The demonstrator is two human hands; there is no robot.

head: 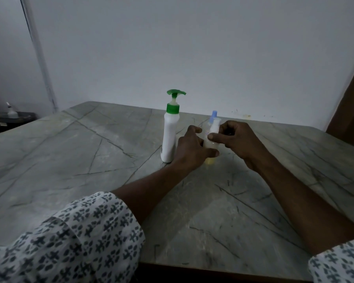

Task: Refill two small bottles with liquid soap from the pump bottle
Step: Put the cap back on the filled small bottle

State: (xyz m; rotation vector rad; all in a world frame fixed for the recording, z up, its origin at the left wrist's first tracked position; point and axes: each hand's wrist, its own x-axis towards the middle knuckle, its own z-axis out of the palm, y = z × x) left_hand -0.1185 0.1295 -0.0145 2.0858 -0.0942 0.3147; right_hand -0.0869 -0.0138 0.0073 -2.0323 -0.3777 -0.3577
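Observation:
A white pump bottle (169,137) with a green collar and green pump head stands upright on the marble table (70,160). Just right of it stands a small translucent bottle (211,146) with yellowish liquid at its bottom and a white cap. My left hand (190,147) grips this small bottle's body from the left. My right hand (233,137) pinches its white cap between thumb and fingers. A second small bottle with a blue cap (214,114) stands right behind it, mostly hidden.
The grey-green marble table reaches to a white wall (192,58) at the back. A dark shelf with a small bottle (11,112) sits at the far left, off the table. A brown wooden panel (349,103) rises at the right edge.

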